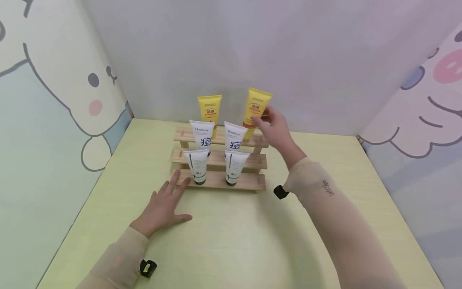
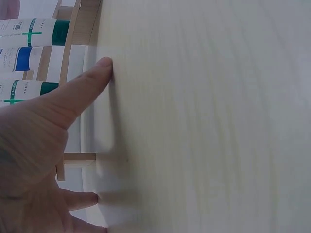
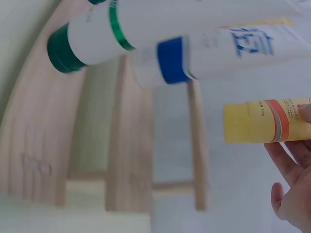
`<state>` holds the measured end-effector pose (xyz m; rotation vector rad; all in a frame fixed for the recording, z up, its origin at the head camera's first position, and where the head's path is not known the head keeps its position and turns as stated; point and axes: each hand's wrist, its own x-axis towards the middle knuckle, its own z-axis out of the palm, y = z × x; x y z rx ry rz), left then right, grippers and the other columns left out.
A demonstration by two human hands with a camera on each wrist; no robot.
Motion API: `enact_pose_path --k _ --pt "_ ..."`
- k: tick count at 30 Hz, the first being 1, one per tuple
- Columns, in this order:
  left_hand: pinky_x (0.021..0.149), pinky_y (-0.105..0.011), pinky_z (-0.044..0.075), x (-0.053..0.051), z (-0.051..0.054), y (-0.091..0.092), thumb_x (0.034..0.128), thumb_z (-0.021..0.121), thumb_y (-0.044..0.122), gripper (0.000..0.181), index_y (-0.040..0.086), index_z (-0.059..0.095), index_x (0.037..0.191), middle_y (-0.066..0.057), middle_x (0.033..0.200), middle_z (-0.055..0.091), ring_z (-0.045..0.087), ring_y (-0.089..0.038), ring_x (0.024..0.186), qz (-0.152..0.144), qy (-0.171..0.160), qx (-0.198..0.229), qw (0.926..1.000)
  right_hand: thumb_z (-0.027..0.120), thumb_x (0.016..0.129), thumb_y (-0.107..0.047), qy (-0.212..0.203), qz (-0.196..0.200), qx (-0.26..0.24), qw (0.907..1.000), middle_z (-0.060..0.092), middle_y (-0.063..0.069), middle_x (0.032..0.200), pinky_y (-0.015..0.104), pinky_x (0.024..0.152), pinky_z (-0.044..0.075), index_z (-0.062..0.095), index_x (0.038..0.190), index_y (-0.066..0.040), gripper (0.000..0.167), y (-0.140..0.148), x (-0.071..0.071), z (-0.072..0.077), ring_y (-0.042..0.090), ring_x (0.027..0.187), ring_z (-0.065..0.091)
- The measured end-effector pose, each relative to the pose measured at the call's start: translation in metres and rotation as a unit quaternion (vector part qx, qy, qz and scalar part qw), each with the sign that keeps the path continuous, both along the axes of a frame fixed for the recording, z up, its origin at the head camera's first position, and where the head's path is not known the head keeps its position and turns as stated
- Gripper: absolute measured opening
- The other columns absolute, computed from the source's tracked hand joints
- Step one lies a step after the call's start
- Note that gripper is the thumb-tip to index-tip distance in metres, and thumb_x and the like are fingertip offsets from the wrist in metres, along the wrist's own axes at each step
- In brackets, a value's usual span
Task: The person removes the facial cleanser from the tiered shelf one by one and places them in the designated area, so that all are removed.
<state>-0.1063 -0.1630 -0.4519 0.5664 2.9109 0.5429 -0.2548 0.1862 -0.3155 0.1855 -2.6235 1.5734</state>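
My right hand (image 1: 276, 127) grips a yellow tube (image 1: 257, 108) at the right end of the top tier, its cap down and its body tilted; in the right wrist view the yellow tube (image 3: 267, 120) is pinched between thumb and fingers. My left hand (image 1: 162, 206) lies with spread fingers at the left front corner of the wooden rack (image 1: 249, 181); the left wrist view shows the hand's thumb (image 2: 80, 92) on the table. Another yellow tube (image 1: 210, 108) stands on the top tier at left. Two white tubes with blue print (image 1: 203, 134) are on the middle tier.
On the lowest tier stand two white tubes with dark caps (image 1: 197, 164), one at left and one (image 1: 235, 165) towards the right. The pale yellow table (image 1: 223, 241) extends around the rack. A plain wall (image 1: 223, 48) rises behind, with cartoon-printed walls at both sides.
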Motion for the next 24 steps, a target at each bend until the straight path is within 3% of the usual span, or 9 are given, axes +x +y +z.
enact_pose_path --k 3,6,10,13,17,20,24 --pt "0.100 -0.089 0.034 0.000 0.001 0.001 0.0808 0.088 0.050 0.114 0.018 0.023 0.168 -0.021 0.176 0.000 0.035 -0.063 0.146 0.000 -0.001 -0.001 1.0000 0.062 0.106 -0.028 0.006 -0.021 -0.019 0.9996 0.067 0.015 0.130 0.040 0.107 0.052 0.056 0.143 -0.001 0.046 0.027 0.005 0.011 0.020 0.116 0.064" --pt "0.100 -0.089 0.034 0.000 0.002 0.001 0.0810 0.088 0.050 0.114 0.018 0.022 0.169 -0.021 0.177 0.000 0.034 -0.063 0.146 0.000 -0.002 -0.002 1.0000 0.060 0.107 -0.030 0.001 -0.054 -0.028 0.9982 0.069 0.006 0.120 0.030 0.099 0.053 0.057 0.143 0.001 0.048 0.057 0.009 0.019 0.011 0.107 0.063" --pt "0.101 -0.089 0.033 0.000 0.003 0.001 0.0814 0.088 0.049 0.114 0.019 0.022 0.169 -0.020 0.177 -0.001 0.033 -0.063 0.146 -0.001 -0.006 0.002 1.0000 0.056 0.107 -0.038 -0.035 -0.094 0.004 0.9949 0.068 0.001 0.113 0.025 0.089 0.047 0.058 0.143 0.001 0.053 0.091 0.017 0.018 0.009 0.100 0.059" --pt "0.101 -0.089 0.032 0.000 0.003 -0.001 0.0813 0.088 0.050 0.114 0.019 0.022 0.169 -0.020 0.177 0.000 0.033 -0.063 0.146 -0.001 -0.006 0.004 1.0000 0.052 0.108 -0.040 -0.087 -0.102 0.044 0.9900 0.067 0.012 0.125 0.031 0.095 0.046 0.056 0.147 0.002 0.057 0.106 0.017 0.003 0.014 0.105 0.058" --pt "0.101 -0.089 0.033 -0.001 0.002 -0.001 0.0809 0.088 0.050 0.114 0.019 0.022 0.169 -0.021 0.176 0.001 0.033 -0.062 0.147 0.000 -0.004 0.002 1.0000 0.049 0.109 -0.040 -0.158 -0.081 0.103 0.9787 0.063 0.024 0.135 0.043 0.105 0.048 0.054 0.146 0.005 0.059 0.114 0.015 -0.029 0.024 0.114 0.059" --pt "0.101 -0.089 0.033 -0.001 0.001 -0.001 0.0810 0.088 0.051 0.114 0.020 0.022 0.169 -0.021 0.176 0.001 0.033 -0.062 0.147 0.000 -0.005 0.002 1.0000 0.049 0.109 -0.040 -0.191 -0.064 0.148 0.9682 0.066 0.023 0.125 0.043 0.097 0.050 0.059 0.138 0.007 0.056 0.117 0.013 -0.056 0.027 0.108 0.059" --pt "0.101 -0.089 0.033 -0.001 -0.001 0.000 0.0808 0.088 0.052 0.114 0.020 0.022 0.169 -0.021 0.176 0.000 0.033 -0.062 0.147 0.000 -0.006 0.003 1.0000 0.051 0.109 -0.039 -0.223 -0.054 0.182 0.9563 0.066 0.017 0.113 0.033 0.081 0.048 0.063 0.130 0.008 0.053 0.119 0.012 -0.083 0.024 0.097 0.057"
